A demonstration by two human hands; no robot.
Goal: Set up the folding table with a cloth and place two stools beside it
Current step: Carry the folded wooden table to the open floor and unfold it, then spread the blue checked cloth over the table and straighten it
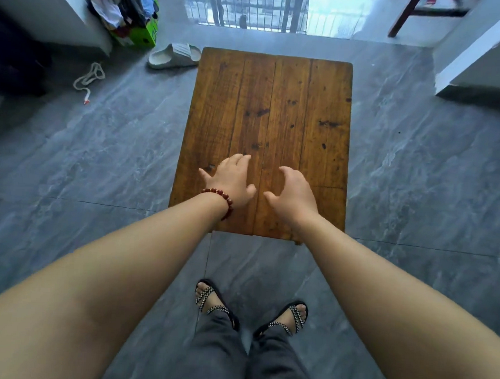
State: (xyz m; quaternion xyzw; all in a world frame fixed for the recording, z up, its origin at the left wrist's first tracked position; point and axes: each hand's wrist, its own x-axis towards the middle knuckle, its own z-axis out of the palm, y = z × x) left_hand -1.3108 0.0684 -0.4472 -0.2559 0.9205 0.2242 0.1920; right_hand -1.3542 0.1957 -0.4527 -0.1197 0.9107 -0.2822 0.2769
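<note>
Grey floor, wooden table beneath left hand, right hand

No legible text, labels, brands or numbers. Green carton, far left on the floor, carries dark printed marks, too blurred to read.

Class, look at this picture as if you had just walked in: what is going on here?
A person stands at a wooden table on a grey tiled floor, both hands reaching over its near end. The left hand, with a bead bracelet, has its fingers spread; the right hand has its fingers loosely curled and holds nothing. Whether they touch the top is unclear. The tabletop is bare wood, with no cloth or stools in view.
</note>
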